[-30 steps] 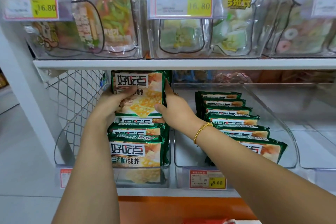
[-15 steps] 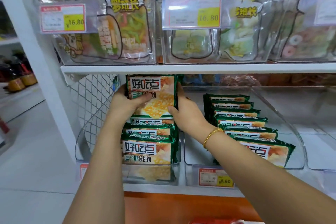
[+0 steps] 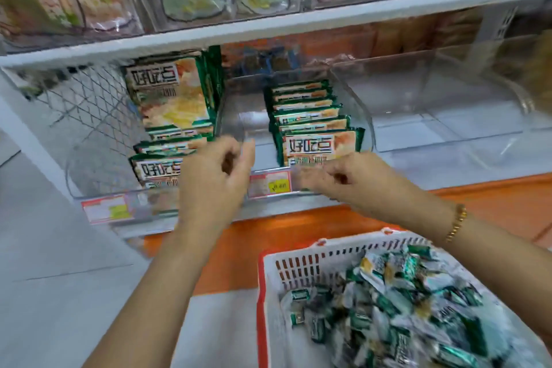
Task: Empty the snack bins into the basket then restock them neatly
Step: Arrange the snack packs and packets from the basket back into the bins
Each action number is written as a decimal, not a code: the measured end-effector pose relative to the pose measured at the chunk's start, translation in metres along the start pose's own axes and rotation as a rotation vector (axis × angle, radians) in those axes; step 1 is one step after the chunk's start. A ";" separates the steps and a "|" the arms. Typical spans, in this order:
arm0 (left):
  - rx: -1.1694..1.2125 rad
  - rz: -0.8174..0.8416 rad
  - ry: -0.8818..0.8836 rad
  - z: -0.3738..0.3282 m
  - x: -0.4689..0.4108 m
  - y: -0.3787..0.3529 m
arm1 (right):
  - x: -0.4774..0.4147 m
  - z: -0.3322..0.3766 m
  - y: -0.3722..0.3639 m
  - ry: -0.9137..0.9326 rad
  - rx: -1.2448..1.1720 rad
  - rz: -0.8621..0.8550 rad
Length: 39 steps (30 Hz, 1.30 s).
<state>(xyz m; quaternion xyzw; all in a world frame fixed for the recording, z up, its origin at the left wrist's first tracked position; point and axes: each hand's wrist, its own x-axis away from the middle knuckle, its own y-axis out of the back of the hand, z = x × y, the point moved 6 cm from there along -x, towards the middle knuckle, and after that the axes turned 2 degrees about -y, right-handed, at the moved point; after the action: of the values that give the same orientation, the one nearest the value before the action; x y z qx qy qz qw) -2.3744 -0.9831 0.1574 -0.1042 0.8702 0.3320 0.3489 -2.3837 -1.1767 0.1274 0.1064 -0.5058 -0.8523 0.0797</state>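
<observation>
Green biscuit packets (image 3: 167,98) are stacked in the left clear bin (image 3: 89,176) beneath the white shelf board (image 3: 268,21). The rearmost packet is stood upright and the front ones are laid lower. A second row of packets (image 3: 319,146) of the same kind is lined up front to back in the middle clear bin (image 3: 363,116), set against its right wall.

The left grip (image 3: 215,179) is held in front of the left bin's front packets, level with the wall between the two bins. Its fingers are loosely curled with the thumb apart, and nothing is held in it.

The right grip (image 3: 343,179) is held at the front lip of the middle bin, just below the foremost packet and just right of the price label (image 3: 270,185). Its fingers are curled, but through the motion blur it cannot be told whether the lip is pinched or only neared. A gold bracelet (image 3: 457,222) is worn on that wrist.

Below the right forearm, a white basket with a red rim (image 3: 298,266) is filled with small green-and-white wrapped snacks (image 3: 403,308), well apart from both grips.
</observation>
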 end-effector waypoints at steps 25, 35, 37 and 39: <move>0.173 0.947 0.909 0.039 0.197 -0.301 | 0.075 -0.258 -0.143 -0.723 -0.149 0.394; 0.332 1.006 1.161 0.027 0.213 -0.303 | 0.082 -0.249 -0.097 -0.721 -0.805 0.493; 0.396 0.918 1.220 0.021 0.211 -0.297 | 0.091 -0.243 -0.094 -0.717 -1.022 0.487; 0.455 0.831 1.243 0.015 0.206 -0.288 | 0.097 -0.244 -0.094 -0.744 -1.135 0.447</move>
<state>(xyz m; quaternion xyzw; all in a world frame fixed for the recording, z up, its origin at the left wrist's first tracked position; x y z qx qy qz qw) -2.3986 -1.1815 -0.1359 0.1374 0.9203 0.1296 -0.3425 -2.4164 -1.3620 -0.0782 -0.3555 0.0122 -0.9271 0.1179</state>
